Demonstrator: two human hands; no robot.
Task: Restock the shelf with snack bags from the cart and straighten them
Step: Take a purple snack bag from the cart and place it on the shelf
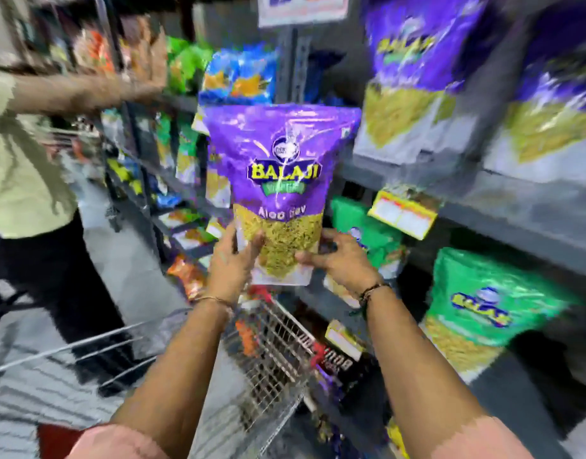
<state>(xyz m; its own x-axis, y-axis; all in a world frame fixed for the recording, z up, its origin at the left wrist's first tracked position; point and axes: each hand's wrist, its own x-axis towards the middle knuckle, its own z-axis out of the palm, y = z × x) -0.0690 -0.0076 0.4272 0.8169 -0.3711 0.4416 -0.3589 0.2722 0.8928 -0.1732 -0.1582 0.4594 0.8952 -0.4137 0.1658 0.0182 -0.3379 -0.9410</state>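
Above cart (268, 342), both hands grip upright purple snack bag (280, 180), Balaji-branded.

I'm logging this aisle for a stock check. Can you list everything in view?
Held bag: one, purple, upright, centre, gripped at its lower edge.
Purple bags: at least two, upper right shelf.
Green bags: at least two, lower right shelf.
Blue bag: one, behind the held bag.
Price tag: one, yellow, right shelf edge.
Cart: one, wire, below the hands.
Other person: one, pale top, left, reaching to the shelf.
Left hand: on the bag's lower left.
Right hand: on its lower right.
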